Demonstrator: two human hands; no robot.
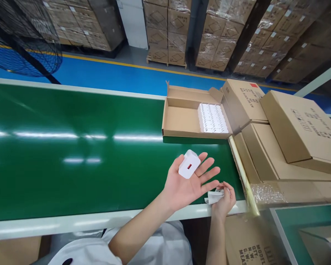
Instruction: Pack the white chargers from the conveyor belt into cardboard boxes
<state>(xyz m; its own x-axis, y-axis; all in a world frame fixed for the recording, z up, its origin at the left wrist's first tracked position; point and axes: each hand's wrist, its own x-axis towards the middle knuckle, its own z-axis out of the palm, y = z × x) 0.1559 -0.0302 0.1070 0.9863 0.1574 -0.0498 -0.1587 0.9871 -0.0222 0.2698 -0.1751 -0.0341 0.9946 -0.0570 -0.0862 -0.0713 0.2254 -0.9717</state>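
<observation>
My left hand (183, 184) is turned palm up over the green belt, its fingers spread. A white charger (189, 165) with a red USB port facing me rests on that hand, held by the thumb against the base of the fingers. My right hand (224, 202), close by at the near belt edge, pinches a white cloth (215, 196) that hangs in loose folds. Beyond both hands stands an open cardboard box (182, 117), with rows of white chargers (213, 117) filling its right part.
The green conveyor belt (71, 176) stretches left. Closed cartons (303, 132) are stacked at the right, beside a pale yellow strip (244, 176). A large fan (24, 36) stands at the far left. Pallets of wrapped boxes (167, 33) line the back beyond a blue floor.
</observation>
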